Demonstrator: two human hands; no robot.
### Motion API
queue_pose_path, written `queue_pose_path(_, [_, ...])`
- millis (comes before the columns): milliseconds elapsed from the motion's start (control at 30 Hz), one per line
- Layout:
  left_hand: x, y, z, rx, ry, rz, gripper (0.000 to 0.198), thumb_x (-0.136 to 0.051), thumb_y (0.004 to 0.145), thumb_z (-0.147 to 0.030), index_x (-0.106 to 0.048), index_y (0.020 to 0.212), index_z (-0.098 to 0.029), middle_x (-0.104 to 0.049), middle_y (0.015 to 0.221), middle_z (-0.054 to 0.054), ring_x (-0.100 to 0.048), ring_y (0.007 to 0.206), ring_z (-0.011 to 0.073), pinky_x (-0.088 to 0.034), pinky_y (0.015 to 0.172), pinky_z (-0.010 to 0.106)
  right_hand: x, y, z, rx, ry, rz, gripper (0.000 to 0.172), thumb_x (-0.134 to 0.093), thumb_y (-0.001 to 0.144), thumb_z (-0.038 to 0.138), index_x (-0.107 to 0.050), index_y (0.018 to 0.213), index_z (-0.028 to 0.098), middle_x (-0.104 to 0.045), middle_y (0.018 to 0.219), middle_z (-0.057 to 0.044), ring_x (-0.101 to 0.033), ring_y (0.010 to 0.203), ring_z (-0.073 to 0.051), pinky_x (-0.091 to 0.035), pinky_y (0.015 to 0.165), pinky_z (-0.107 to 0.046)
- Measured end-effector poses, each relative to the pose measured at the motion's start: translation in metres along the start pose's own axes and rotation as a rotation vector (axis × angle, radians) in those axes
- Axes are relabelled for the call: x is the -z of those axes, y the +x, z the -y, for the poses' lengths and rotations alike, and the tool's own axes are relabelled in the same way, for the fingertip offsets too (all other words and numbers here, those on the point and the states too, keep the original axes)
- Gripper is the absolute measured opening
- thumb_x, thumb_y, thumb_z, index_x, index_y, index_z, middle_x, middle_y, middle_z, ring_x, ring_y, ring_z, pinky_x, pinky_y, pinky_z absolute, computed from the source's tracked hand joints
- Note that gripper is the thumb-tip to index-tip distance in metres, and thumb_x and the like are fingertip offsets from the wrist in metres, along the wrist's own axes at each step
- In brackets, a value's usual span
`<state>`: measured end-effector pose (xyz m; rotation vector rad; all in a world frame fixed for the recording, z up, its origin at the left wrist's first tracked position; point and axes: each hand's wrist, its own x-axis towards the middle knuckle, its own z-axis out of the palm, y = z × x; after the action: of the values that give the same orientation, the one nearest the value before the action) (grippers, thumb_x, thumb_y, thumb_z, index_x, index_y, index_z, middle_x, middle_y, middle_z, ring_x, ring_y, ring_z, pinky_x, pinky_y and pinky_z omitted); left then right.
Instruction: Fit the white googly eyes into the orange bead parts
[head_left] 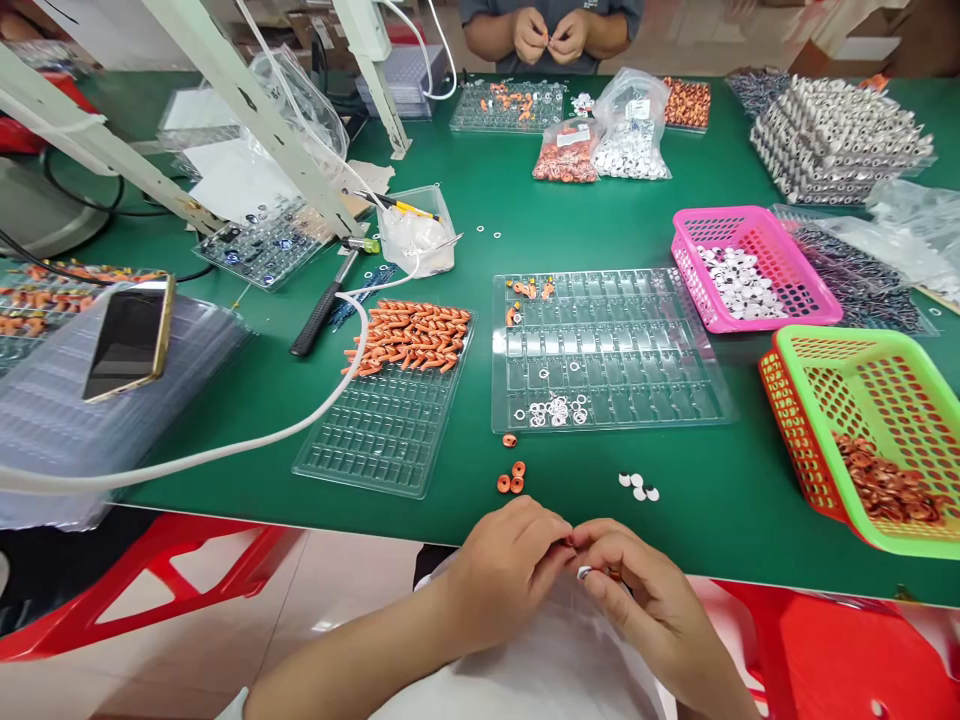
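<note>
Close together at the table's front edge, my left hand (pixel 504 572) and my right hand (pixel 643 590) meet at the fingertips. My left fingers pinch a small orange part, mostly hidden by them. Between my right thumb and fingers sits a small white cap (pixel 583 573) with a dark patch, and a bit of orange and yellow shows behind it. Just beyond the hands lie several round orange pieces (pixel 517 484) and several white caps with black marks (pixel 639 493). A clear compartment tray (pixel 615 345) holds a few orange assembled parts (pixel 531 288) and a pile of white rings (pixel 556 410).
Left are a tray of orange parts (pixel 412 335), a hammer (pixel 326 300), a white cable (pixel 330 400) and a phone (pixel 129 335). Right stand a pink basket (pixel 806 300) and a green basket (pixel 892 350). A co-worker's hands (pixel 551 35) work across the table.
</note>
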<state>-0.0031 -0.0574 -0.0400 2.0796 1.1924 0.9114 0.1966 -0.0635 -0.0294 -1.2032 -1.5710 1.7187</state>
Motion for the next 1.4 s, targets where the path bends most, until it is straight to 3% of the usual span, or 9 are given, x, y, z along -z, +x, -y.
queue_pose_path(133, [-0.002,0.001,-0.004,-0.007,-0.038,-0.012,0.016,-0.055,0.087,-0.009,-0.060,0.096,-0.019,-0.073,0.082,0.005,-0.062,0.070,0.0172,-0.050,0.063,0.029,0.000,-0.002,-0.001,-0.006,-0.023,0.009,0.015,-0.051,0.095,0.033,-0.062,0.090,0.024,-0.062,0.111,-0.007,-0.063,0.097,-0.020,-0.052,0.084,-0.030])
queue_pose_path(233, [0.003,0.001,-0.002,0.013,-0.037,-0.010,0.015,-0.056,0.086,-0.009,-0.060,0.096,-0.020,-0.073,0.082,0.005,-0.062,0.071,0.0175,-0.050,0.065,0.030,0.001,-0.001,0.001,-0.005,-0.020,0.018,0.015,-0.051,0.095,0.033,-0.063,0.092,0.025,-0.063,0.115,-0.008,-0.063,0.103,-0.022,-0.053,0.086,-0.032])
queue_pose_path(367, [0.024,-0.001,0.011,0.131,0.084,-0.006,0.013,-0.058,0.085,-0.013,-0.060,0.095,-0.021,-0.072,0.082,0.003,-0.063,0.074,0.0181,-0.050,0.067,0.030,0.005,0.002,0.007,-0.019,-0.053,-0.020,0.016,-0.052,0.094,0.033,-0.065,0.092,0.023,-0.067,0.111,-0.011,-0.058,0.117,-0.026,-0.053,0.089,-0.035])
queue_pose_path(467, [0.045,-0.002,0.024,0.274,0.227,-0.062,0.010,-0.058,0.088,-0.018,-0.061,0.097,-0.021,-0.071,0.086,0.004,-0.062,0.078,0.0187,-0.050,0.069,0.030,0.007,0.005,0.009,-0.032,-0.051,-0.091,0.017,-0.053,0.094,0.034,-0.064,0.090,0.022,-0.066,0.115,-0.012,-0.065,0.105,-0.024,-0.056,0.085,-0.035])
queue_pose_path(567, [0.057,0.000,0.033,0.328,0.301,-0.082,0.009,-0.058,0.089,-0.020,-0.061,0.098,-0.020,-0.069,0.091,0.005,-0.062,0.081,0.0194,-0.050,0.072,0.032,0.008,0.009,0.008,-0.021,-0.047,-0.164,0.018,-0.053,0.094,0.036,-0.063,0.088,0.022,-0.065,0.115,-0.011,-0.068,0.096,-0.023,-0.058,0.080,-0.033])
queue_pose_path(867, [0.054,0.005,0.037,0.345,0.268,0.031,0.012,-0.054,0.091,-0.020,-0.062,0.100,-0.020,-0.066,0.097,0.006,-0.060,0.090,0.0213,-0.051,0.075,0.033,0.006,0.015,0.004,-0.015,-0.097,-0.124,0.015,-0.051,0.095,0.031,-0.061,0.089,0.022,-0.065,0.115,-0.010,-0.067,0.094,-0.021,-0.056,0.079,-0.033])
queue_pose_path(1167, [0.055,0.007,0.039,0.390,0.262,0.059,0.013,-0.054,0.092,-0.023,-0.062,0.101,-0.020,-0.065,0.098,0.006,-0.061,0.091,0.0201,-0.052,0.077,0.033,0.001,0.015,-0.010,-0.017,-0.001,-0.210,0.010,-0.054,0.095,0.031,-0.062,0.094,0.024,-0.065,0.107,-0.006,-0.066,0.087,-0.017,-0.054,0.072,-0.028])
queue_pose_path(1400, [0.056,0.006,0.044,0.386,0.264,0.075,0.016,-0.054,0.092,-0.028,-0.063,0.102,-0.020,-0.065,0.099,0.006,-0.061,0.092,0.0206,-0.051,0.077,0.032,-0.002,0.021,-0.003,0.036,0.122,-0.237,0.010,-0.052,0.096,0.028,-0.061,0.095,0.025,-0.064,0.097,-0.003,-0.065,0.082,-0.015,-0.053,0.071,-0.027])
